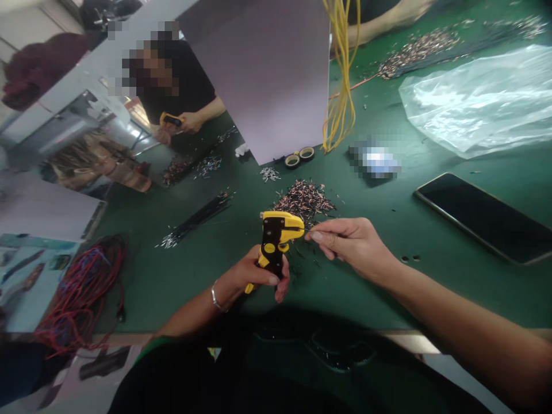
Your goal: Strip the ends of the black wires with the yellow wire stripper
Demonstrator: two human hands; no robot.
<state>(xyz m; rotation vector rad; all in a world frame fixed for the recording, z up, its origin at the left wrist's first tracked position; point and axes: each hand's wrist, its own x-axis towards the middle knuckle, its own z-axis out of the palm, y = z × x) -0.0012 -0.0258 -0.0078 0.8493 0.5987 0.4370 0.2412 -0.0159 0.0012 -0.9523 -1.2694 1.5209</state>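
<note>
My left hand (263, 275) is wrapped round the handle of a yellow and black wire stripper (271, 244), held upright above the green table. Its jaws point right, toward my right hand (345, 238). Between thumb and forefinger, my right hand pinches a thin dark wire (307, 231) whose end is at the jaws. Whether the jaws are clamped on it, I cannot tell. Just behind the tool lies a heap of short copper and black wire scraps (306, 198). A bundle of black wires (196, 221) with pale ends lies to the left.
A phone (483, 215) lies at right, near a clear plastic bag (483, 103). Two tape rolls (292, 161) sit by a grey upright panel (276, 75). Yellow wires (340, 86) hang beside it. Red cables (86, 287) are at left. Another person (181, 86) holds a similar tool.
</note>
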